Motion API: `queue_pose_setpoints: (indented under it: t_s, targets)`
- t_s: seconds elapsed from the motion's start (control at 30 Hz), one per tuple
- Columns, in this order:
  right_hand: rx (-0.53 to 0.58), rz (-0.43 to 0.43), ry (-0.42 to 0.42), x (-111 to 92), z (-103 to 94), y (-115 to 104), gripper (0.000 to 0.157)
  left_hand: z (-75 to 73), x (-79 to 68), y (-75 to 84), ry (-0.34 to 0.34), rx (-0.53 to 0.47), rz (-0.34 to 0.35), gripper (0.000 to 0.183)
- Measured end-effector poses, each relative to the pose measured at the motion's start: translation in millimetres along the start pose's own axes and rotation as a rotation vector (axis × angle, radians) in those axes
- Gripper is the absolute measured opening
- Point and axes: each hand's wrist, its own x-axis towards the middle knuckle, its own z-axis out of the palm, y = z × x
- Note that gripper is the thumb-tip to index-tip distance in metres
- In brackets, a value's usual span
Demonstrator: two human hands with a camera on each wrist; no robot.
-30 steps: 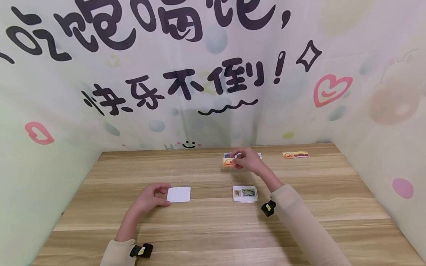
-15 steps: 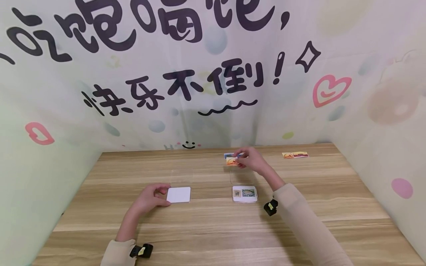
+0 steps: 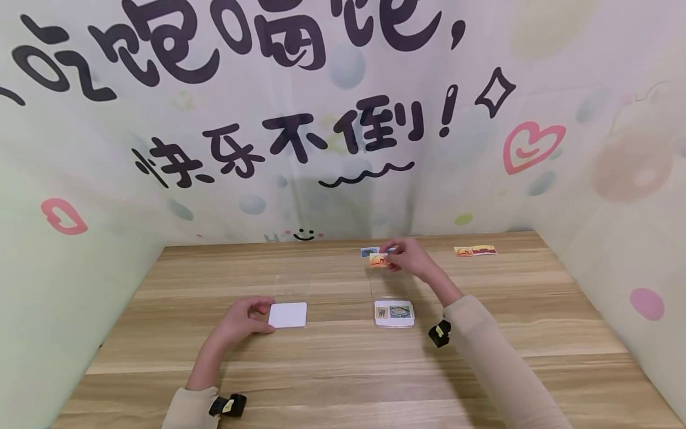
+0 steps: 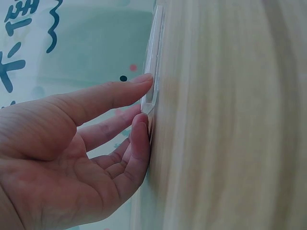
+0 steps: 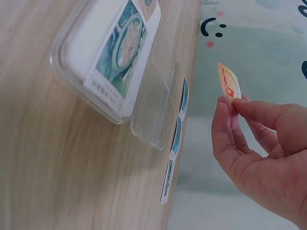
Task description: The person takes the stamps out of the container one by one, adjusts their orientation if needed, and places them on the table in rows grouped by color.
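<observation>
In the head view, my left hand (image 3: 243,319) holds the left end of a clear plastic case (image 4: 151,62) with a white card (image 3: 287,314) in it, thumb and fingers at its edges. My right hand (image 3: 409,257) pinches a small orange stamp (image 5: 227,82) between thumb and fingertips, raised above the table. Just behind it lies a row of blue stamps (image 3: 368,252), partly covered by the hand. In front of the right hand sits a second clear case (image 3: 393,323), its lid (image 5: 149,117) folded back. Two stamps, one brown and one green (image 5: 128,50), lie on the white card in it.
An orange stamp and a red-yellow stamp (image 3: 485,250) lie side by side near the table's back right. Printed cloth walls (image 3: 343,208) close in the wooden table (image 3: 343,375) at the back and sides.
My right hand has shifted slightly to the right with the orange stamp, uncovering more of the leftmost blue stamp. The left hand has stayed in place on its case.
</observation>
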Motion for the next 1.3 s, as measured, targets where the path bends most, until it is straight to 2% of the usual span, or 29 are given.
queue_pose_setpoints:
  t_s: [0.97, 1.3]
  targets:
    - [-0.041, 0.038, 0.007, 4, -18.3, 10, 0.021, 1.3, 0.4, -2.0, -0.002, -0.004, -0.001, 0.058]
    - [-0.075, 0.027, 0.012, 3, -24.3, 12, 0.021, -0.4, 0.4, -2.0, -0.008, -0.001, 0.007, 0.058]
